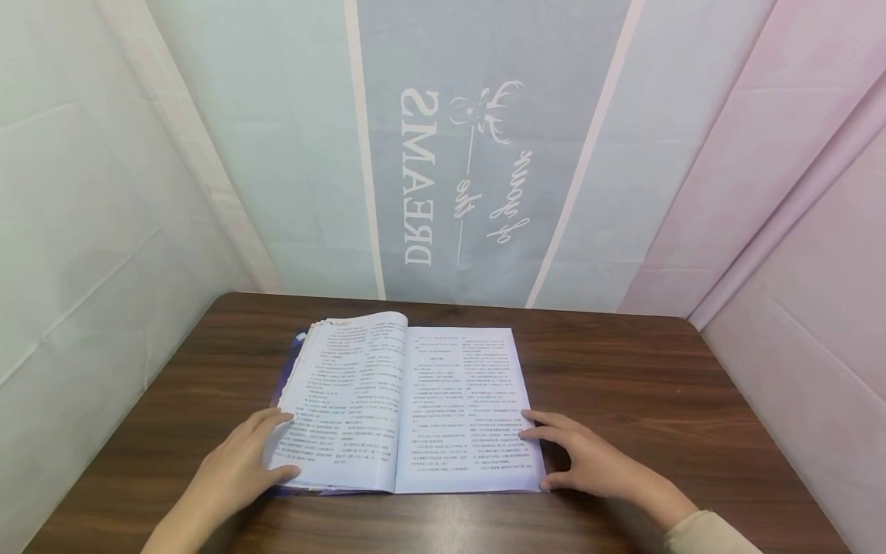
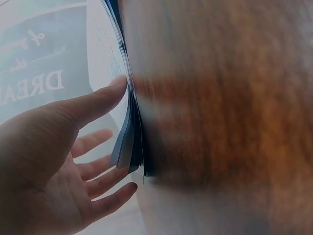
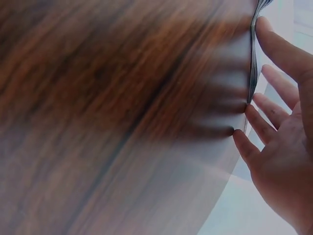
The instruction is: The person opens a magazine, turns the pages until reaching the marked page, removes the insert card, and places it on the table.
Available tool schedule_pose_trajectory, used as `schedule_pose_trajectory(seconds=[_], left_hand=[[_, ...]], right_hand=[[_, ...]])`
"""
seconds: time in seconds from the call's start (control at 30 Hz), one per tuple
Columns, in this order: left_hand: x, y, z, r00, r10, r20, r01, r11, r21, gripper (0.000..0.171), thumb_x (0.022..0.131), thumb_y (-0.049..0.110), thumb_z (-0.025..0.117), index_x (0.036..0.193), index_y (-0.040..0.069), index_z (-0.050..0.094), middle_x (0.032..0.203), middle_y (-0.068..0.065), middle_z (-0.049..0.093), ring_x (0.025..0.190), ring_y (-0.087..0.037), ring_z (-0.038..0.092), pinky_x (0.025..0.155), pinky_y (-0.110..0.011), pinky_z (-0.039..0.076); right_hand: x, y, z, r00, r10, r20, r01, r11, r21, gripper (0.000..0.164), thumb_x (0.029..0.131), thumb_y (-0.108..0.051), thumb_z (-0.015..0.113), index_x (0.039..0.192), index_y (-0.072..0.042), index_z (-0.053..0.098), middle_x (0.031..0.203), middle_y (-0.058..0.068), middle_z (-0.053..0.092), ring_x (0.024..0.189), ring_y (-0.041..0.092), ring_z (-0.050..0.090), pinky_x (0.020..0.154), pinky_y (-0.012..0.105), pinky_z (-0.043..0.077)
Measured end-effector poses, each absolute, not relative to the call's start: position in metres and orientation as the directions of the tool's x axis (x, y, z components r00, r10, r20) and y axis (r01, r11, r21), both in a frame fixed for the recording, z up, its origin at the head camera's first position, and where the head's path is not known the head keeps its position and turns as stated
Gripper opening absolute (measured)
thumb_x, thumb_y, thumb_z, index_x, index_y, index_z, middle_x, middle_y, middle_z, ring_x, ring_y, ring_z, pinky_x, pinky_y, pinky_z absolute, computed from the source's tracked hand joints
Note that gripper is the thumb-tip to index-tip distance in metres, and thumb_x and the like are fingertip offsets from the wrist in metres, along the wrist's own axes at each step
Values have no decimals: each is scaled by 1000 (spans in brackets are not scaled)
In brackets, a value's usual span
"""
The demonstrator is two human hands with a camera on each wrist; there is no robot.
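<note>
- Far left, a pale fabric wall (image 1: pixel 104 192) stands beyond the surface (image 1: pixel 623 385).
- Your left hand (image 1: pixel 238 454) is at the left edge of the open book, fingers spread and relaxed rather than wrapped round it; the thumb lies by the near left corner. Placed there, it probably steadies the loose page edges, which fan apart in the left wrist view.
- A dark blue cover (image 1: pixel 285 375) peeks out beneath the left pages, apparently because the stack over it sits unevenly.
- The left page (image 1: pixel 353 385) tops a thick stack and bulges towards the spine, likely from the bend of the many leaves under it.
- The book (image 1: pixel 398 469) lies face up on the surface, between your hands, its spine running near to far, so both pages are exposed to you.
- Behind it, on the far side, hangs lettered fabric (image 1: pixel 484 192).
- The right page (image 1: pixel 464 408) lies flatter than the left.
- Your right hand (image 1: pixel 595 458) is open too, fingertips at that page's outer edge and thumb at the near right corner, perhaps keeping the edge in place; a pale sleeve (image 1: pixel 709 532) ends behind the wrist.
</note>
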State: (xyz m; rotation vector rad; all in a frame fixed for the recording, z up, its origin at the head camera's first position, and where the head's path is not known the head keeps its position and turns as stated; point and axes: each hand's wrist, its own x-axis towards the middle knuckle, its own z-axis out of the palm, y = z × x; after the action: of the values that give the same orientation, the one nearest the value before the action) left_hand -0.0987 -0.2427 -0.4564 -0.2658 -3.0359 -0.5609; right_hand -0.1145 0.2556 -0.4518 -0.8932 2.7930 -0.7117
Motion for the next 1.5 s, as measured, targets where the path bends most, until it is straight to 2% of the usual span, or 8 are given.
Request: schedule_pose_trajectory(seconds=[0.17, 0.43, 0.63, 0.83, 1.27, 1.5], left_hand=[[-98, -244, -455, -983, 175, 52, 182, 926, 331, 70, 70, 39, 88, 125, 5, 62, 128, -22, 59, 115, -47, 55, 80, -64, 51], [-96, -244, -455, -979, 194, 66, 205, 920, 333, 67, 71, 39, 87, 125, 6, 63, 128, -21, 60, 116, -47, 55, 81, -64, 51], [-93, -240, -452, -973, 213, 87, 229, 934, 275, 64, 72, 36, 87, 123, 5, 65, 126, -21, 62, 113, -46, 57, 85, -64, 50], [-89, -233, -447, -961, 236, 143, 265, 934, 241, 59, 72, 31, 88, 120, 5, 66, 123, -19, 64, 112, -43, 60, 87, -61, 50], [-91, -203, -436, -927, 264, 265, 339, 893, 296, 40, 80, 27, 84, 116, 14, 69, 119, -6, 68, 110, -31, 64, 88, -53, 53], [-93, -179, -431, -866, 338, 369, 456, 836, 304, 36, 79, 23, 85, 112, 18, 70, 116, 2, 69, 109, -22, 65, 89, -44, 55]], right_hand=[[-114, 254, -449, -823, -567, 22, -510, 723, -467, 57, 76, -33, 85, 127, -17, 66, 149, 8, 47, 133, 36, 45, 102, 59, 41], [-118, 252, -444, -843, -538, -17, -467, 748, -472, 47, 80, -34, 83, 121, -17, 69, 145, 7, 52, 133, 34, 46, 105, 58, 40], [-124, 252, -437, -838, -545, 39, -495, 727, -477, 34, 83, -37, 79, 112, -20, 71, 134, 6, 60, 128, 34, 51, 103, 59, 41], [-129, 248, -435, -827, -552, 108, -531, 703, -473, 24, 84, -32, 80, 104, -23, 70, 126, 4, 64, 124, 32, 54, 102, 56, 43], [-137, 236, -421, -808, -514, 289, -588, 660, -467, 27, 80, -20, 84, 103, -22, 70, 119, 0, 66, 116, 24, 59, 99, 48, 48], [-138, 226, -410, -810, -483, 332, -585, 625, -517, 31, 77, -16, 86, 102, -21, 68, 118, -2, 66, 117, 21, 58, 100, 44, 48]])
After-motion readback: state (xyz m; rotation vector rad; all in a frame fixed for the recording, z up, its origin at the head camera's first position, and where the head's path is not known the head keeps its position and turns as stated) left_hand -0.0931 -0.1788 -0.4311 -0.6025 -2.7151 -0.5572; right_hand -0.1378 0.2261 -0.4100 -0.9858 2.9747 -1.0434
